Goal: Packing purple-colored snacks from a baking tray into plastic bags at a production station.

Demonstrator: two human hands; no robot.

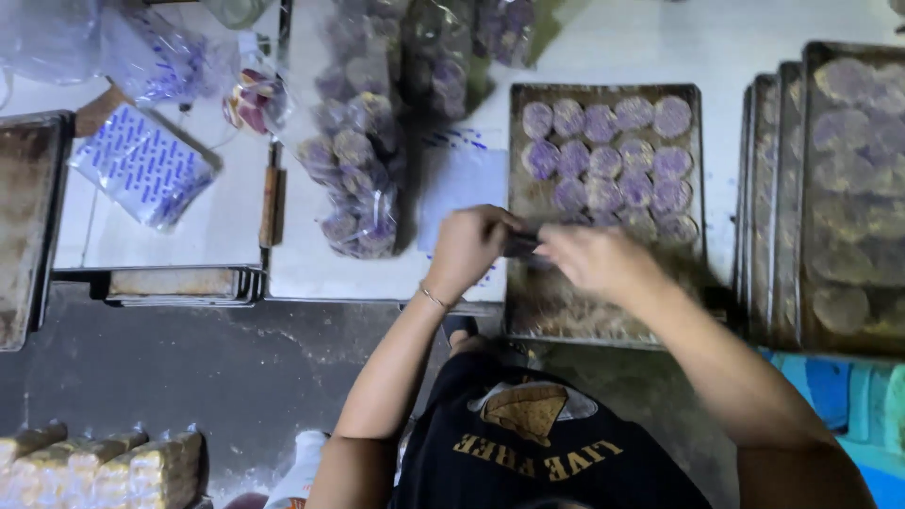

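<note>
Purple cookies (521, 247), stacked lengthwise left-to-right, clamped between left hand (468, 245) and right hand (592, 259) fingers.

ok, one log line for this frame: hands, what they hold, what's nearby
left hand: pinching small dark item | right hand: pinching same item | below: baking tray of purple cookies | left: bagged cookies

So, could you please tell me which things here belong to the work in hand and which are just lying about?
In hand:
- left hand and right hand, together on a small dark item, blurred
- tray of purple cookies
- bagged purple cookies

Lying about:
- stacked trays at right
- printed empty bags
- wrapped yellowish packs
</note>
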